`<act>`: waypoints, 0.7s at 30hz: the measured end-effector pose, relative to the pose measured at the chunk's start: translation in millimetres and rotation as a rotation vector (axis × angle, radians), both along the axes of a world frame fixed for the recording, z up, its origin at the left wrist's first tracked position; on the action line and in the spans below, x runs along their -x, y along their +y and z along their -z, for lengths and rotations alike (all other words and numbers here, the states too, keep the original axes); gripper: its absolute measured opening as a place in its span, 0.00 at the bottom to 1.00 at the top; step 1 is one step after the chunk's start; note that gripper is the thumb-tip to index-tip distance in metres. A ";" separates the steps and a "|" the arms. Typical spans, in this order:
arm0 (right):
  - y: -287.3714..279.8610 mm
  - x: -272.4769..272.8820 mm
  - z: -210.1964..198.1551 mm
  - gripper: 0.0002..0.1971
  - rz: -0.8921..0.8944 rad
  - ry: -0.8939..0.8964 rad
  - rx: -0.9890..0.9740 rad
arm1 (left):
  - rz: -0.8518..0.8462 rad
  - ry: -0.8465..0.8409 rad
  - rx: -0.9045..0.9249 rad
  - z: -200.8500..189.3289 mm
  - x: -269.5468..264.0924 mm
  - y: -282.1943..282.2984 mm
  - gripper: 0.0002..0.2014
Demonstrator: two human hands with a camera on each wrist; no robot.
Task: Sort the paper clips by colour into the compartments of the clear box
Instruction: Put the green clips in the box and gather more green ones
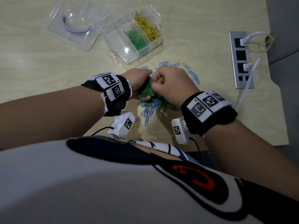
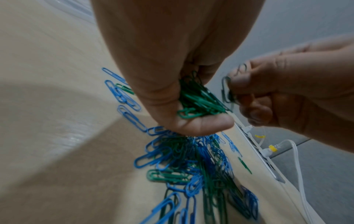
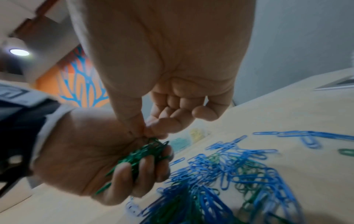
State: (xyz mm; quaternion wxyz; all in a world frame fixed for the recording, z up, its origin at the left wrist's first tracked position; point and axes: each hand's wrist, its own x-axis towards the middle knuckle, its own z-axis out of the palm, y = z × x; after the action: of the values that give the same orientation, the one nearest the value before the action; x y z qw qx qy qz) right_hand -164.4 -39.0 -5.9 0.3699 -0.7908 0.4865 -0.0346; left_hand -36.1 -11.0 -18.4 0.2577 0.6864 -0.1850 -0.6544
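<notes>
My left hand [image 1: 140, 81] grips a bunch of green paper clips [image 1: 145, 91] above the table; the same bunch [image 2: 199, 101] shows in its curled fingers [image 2: 201, 124]. My right hand [image 1: 168, 83] pinches a green clip [image 2: 227, 91] between thumb and forefinger, right against that bunch [image 3: 145, 153]. Below both hands lies a mixed pile of blue and green clips [image 1: 155, 105], with loose blue clips [image 1: 191, 73] spread beyond. The clear box [image 1: 129, 54] stands at the back, holding green clips [image 1: 137, 40] in one compartment and yellow clips [image 1: 148, 29] in the one beside it.
The box's clear lid [image 1: 72, 25] lies open to the left of the box. A grey power strip [image 1: 241, 60] with white cables [image 1: 247, 88] sits at the table's right edge. Bare tabletop stretches at the left.
</notes>
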 end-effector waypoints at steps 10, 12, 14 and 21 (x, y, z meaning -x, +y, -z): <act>-29.5 11.8 26.1 0.08 0.196 0.106 0.119 | -0.001 0.054 -0.012 0.0 -6.7 2.4 0.14; -36.3 11.7 34.4 0.11 0.162 0.276 0.168 | 0.004 0.047 -0.011 -0.7 -6.6 3.1 0.14; -39.4 7.2 38.4 0.12 0.116 0.335 0.141 | 0.007 0.035 -0.009 -1.0 -7.7 3.1 0.14; -43.2 0.0 43.4 0.09 0.032 0.398 0.122 | 0.006 0.016 -0.029 1.0 -12.8 0.8 0.16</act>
State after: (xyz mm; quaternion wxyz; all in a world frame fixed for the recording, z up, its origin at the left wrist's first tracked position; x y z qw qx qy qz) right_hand -164.4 -82.2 -49.3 0.2172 -0.7951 0.5595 0.0870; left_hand -23.3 -10.2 -19.4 0.2470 0.6842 -0.1754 -0.6634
